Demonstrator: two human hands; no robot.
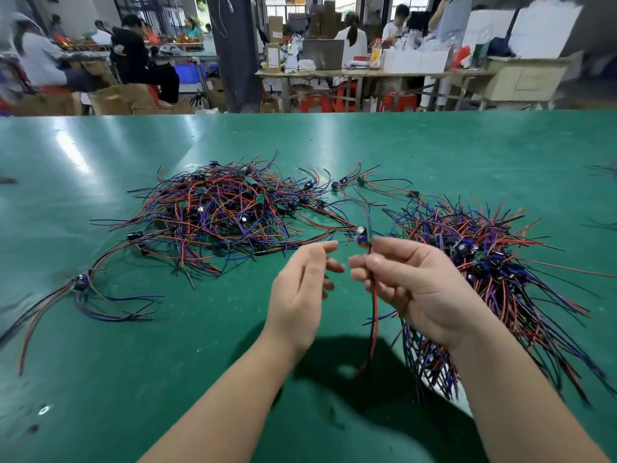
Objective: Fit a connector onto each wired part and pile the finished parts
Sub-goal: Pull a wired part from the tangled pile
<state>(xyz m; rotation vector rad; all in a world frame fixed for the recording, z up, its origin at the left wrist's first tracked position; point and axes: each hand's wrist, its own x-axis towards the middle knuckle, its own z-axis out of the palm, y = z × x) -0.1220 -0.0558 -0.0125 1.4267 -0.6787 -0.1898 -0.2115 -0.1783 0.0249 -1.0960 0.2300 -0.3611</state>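
- The right hand (410,289) pinches a small blue wired part (363,237) between thumb and forefinger; its red and black wires hang below that hand.
- The left hand (300,295), just left of the right hand, holds nothing, its fingers relaxed.
- A loose tangle of red, blue and black wired parts (217,212) lies beyond and left of the right hand.
- A denser heap (494,255) lies just right of it on the shiny green table (133,362).

On table (100,362): wired-parts pile (220,212) ctr-left, second pile (484,262) R, small bunch (83,284) far L.
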